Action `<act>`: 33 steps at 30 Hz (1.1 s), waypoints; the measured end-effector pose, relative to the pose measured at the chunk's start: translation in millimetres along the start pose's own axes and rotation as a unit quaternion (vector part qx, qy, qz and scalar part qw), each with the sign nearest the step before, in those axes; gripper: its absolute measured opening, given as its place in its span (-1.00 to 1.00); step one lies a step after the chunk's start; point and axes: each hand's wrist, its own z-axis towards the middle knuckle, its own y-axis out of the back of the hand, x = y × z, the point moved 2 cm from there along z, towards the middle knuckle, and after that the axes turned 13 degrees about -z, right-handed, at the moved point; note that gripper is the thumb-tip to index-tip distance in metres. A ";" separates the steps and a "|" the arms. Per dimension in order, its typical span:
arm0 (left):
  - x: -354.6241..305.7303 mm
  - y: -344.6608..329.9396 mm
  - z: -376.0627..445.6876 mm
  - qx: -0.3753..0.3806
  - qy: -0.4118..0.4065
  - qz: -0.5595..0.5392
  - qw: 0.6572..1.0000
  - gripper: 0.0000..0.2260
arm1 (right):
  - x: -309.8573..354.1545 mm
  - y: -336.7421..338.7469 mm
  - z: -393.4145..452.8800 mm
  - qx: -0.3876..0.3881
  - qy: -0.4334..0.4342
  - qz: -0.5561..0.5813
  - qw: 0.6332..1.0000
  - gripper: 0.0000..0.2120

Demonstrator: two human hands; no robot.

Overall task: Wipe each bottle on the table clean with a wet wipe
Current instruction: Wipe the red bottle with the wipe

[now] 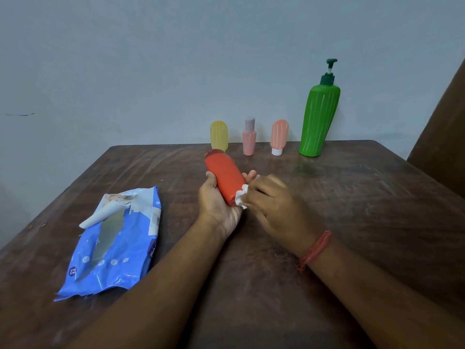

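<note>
My left hand (216,200) holds an orange-red bottle (224,175) above the middle of the brown table (352,197), palm up, fingers curled under it. My right hand (274,207) pinches a crumpled white wet wipe (241,196) against the bottle's near end. Along the far edge stand a yellow bottle (219,135), a pink bottle with a grey cap (249,137), a peach tube on its white cap (278,136) and a tall green pump bottle (319,114).
A blue wet-wipe pack (118,243) lies open on the left of the table, its flap peeled back. A pale wall stands behind the bottles. A brown surface (442,117) rises at the right edge.
</note>
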 end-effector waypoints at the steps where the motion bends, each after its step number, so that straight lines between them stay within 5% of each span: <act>1: 2.1 -0.2 -0.5 -0.003 0.001 0.006 1.000 -0.32 | 1.4 -1.4 1.1 -0.018 0.006 -0.013 1.000 -0.89; 5: 7.3 3.2 0.8 -0.017 0.035 0.045 0.998 -0.24 | 9.4 -8.1 2.5 -0.038 0.061 -0.049 0.996 -0.85; 12: 4.1 -2.2 2.1 -0.042 -0.026 0.021 0.999 -0.43 | 1.1 -1.4 0.3 -0.050 0.027 -0.094 0.994 -0.71; 16: 5.2 4.9 3.1 -0.048 0.004 0.075 0.996 -0.25 | 18.6 -9.6 3.7 -0.037 0.047 -0.085 0.995 -0.82; 22: 4.4 -3.8 2.8 -0.017 -0.049 0.036 0.998 -0.43 | 3.7 1.7 0.8 -0.026 -0.002 -0.113 0.993 -0.84; 28: 6.4 4.1 2.4 -0.019 0.002 0.098 0.995 -0.29 | 19.2 -8.6 1.3 0.008 0.050 -0.063 0.997 -0.88; 33: 2.8 -0.7 7.7 0.000 -0.041 0.062 0.997 -0.41 | 5.1 3.2 1.5 0.014 -0.032 -0.072 0.997 -0.89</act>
